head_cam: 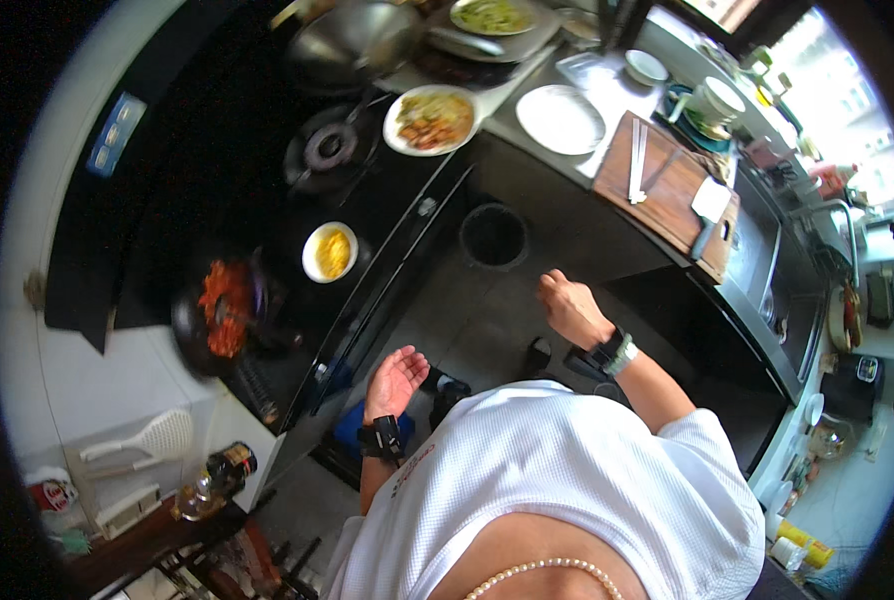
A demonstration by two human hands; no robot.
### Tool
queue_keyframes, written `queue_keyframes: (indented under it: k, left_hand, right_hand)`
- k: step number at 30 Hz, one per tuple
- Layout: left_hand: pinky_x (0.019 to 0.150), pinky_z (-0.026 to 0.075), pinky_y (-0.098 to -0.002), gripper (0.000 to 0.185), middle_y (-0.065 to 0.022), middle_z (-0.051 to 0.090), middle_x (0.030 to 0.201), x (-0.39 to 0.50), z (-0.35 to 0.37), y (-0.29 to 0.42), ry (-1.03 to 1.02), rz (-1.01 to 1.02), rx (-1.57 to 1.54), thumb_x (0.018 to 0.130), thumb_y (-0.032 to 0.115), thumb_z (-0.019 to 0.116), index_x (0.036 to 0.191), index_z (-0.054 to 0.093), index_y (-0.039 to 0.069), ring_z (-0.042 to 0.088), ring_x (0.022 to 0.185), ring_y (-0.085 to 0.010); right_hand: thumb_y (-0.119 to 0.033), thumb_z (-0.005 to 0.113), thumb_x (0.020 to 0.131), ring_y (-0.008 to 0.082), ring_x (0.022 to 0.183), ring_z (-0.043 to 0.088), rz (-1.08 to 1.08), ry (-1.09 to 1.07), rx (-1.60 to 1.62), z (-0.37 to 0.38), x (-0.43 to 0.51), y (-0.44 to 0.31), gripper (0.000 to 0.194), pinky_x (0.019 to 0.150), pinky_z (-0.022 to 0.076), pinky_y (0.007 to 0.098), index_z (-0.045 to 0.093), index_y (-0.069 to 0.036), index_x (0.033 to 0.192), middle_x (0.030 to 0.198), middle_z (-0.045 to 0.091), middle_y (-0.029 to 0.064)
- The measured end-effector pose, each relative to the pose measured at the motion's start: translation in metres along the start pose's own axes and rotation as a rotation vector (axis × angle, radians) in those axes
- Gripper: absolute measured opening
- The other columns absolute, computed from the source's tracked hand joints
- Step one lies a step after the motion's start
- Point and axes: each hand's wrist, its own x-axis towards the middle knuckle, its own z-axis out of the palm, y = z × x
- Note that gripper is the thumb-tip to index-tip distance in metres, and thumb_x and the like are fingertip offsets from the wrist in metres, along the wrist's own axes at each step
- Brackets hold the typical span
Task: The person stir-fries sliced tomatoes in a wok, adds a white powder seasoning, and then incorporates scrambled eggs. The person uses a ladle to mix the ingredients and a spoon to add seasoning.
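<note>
My left hand (397,382) is held palm up in front of my body, fingers apart, with nothing in it. My right hand (569,306) hangs over the floor with its fingers curled; whether something small is inside does not show. At the left, a black wok (187,330) with red food (226,307) sits at the stove. A white bowl with yellow food (332,253) stands on the black stovetop. Further back is an oval plate of cooked food (432,120) beside an unused burner (330,148). A cutting board (668,187) bears chopsticks (637,161) and a cleaver (709,214).
An empty white plate (560,119) lies on the counter, left of the board. The sink (751,232) is at the right. A round dark bin (493,235) stands on the floor between the counters. Bottles (229,465) and a slotted turner (163,435) are at lower left.
</note>
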Motion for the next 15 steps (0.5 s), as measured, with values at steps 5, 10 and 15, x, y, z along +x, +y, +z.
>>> queue_keyframes:
  k: [5,10,15]
  left_hand:
    - [0.09,0.052,-0.0407,0.027,-0.015,0.065,0.102,0.078,0.128,-0.037,-0.151,-0.096,0.175,0.097,0.024,0.054,0.11,0.059,0.001,0.063,0.095,-0.0254]
    - [0.086,0.054,-0.0423,0.02,-0.0179,0.066,0.096,0.195,0.242,-0.031,-0.254,-0.104,0.275,0.095,0.02,0.058,0.103,0.058,0.001,0.065,0.09,-0.0269]
    - [0.08,0.056,-0.0451,0.028,-0.0216,0.065,0.093,0.31,0.315,-0.016,-0.108,-0.045,0.417,0.093,0.021,0.061,0.106,0.05,-0.002,0.066,0.087,-0.0324]
  right_hand:
    - [0.002,0.057,0.079,0.037,0.087,0.064,0.351,0.278,0.039,-0.056,-0.121,0.085,0.042,0.073,0.0542,0.0417,0.058,-0.007,0.12,0.11,0.061,0.018]
    - [-0.01,0.059,0.088,0.0368,0.08,0.064,0.615,0.366,-0.022,-0.063,-0.224,0.162,0.024,0.068,0.0528,0.0445,0.058,-0.006,0.112,0.089,0.064,0.0181]
    - [-0.013,0.061,0.089,0.0361,0.083,0.065,0.787,0.386,-0.018,-0.082,-0.274,0.187,0.024,0.07,0.0529,0.0449,0.059,-0.005,0.112,0.092,0.067,0.0174]
